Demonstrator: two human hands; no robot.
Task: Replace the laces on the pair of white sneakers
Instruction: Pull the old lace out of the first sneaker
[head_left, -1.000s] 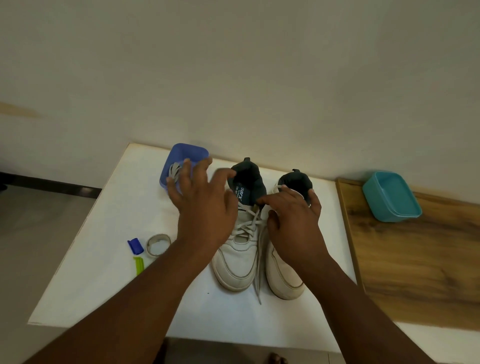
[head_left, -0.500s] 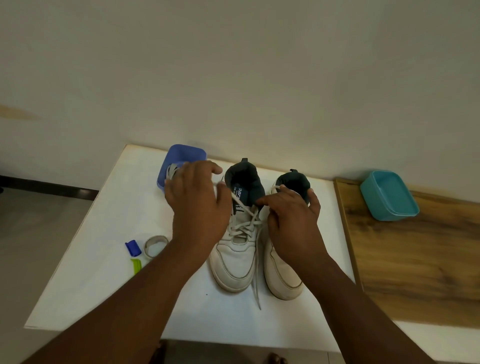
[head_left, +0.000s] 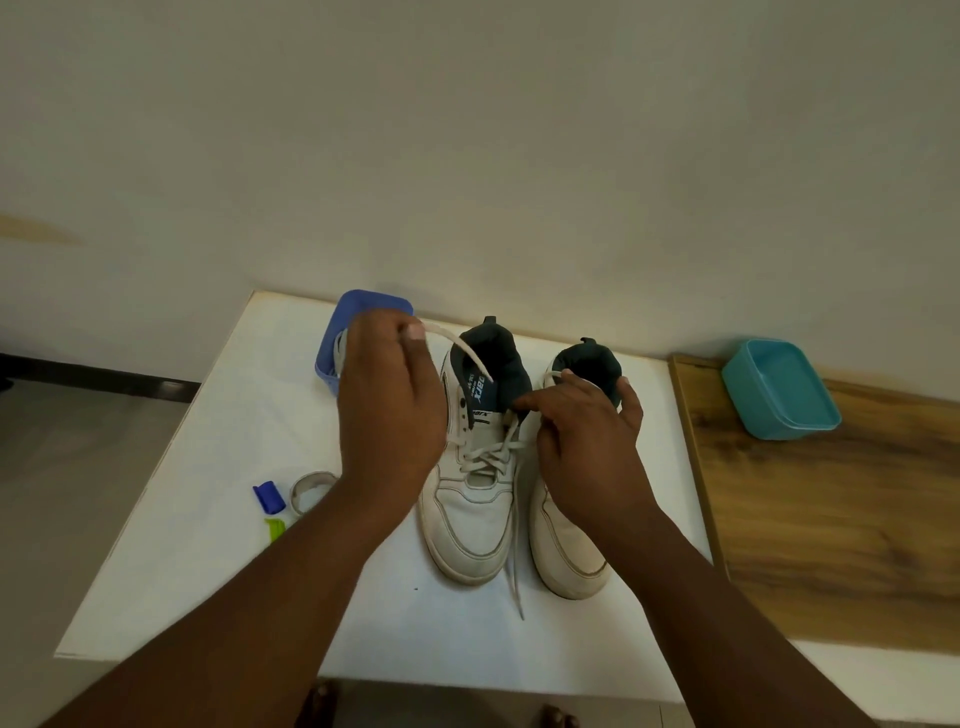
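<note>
On our white table (head_left: 208, 493) against the beige wall (head_left: 467, 156), the white sneakers (head_left: 470, 519) stand centred. Our left hand (head_left: 389, 410) pinches a lace (head_left: 457, 345); our right hand (head_left: 587, 447) pinches another lace end (head_left: 554, 375). A blue tub (head_left: 332, 353) sits left of the sneakers, a teal tub (head_left: 779, 389) right.

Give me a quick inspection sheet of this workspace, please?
Surface: white table, wooden board to its right.
Job's things: two white sneakers side by side, toes toward the person; lace partly pulled out.
Clutter: blue tub, teal tub, tape ring, blue clip, green clip.
Grips: left hand pinches the lace; right hand holds another lace end.
Cables: nothing seen.
Surroundings: plain wall, grey floor.
</note>
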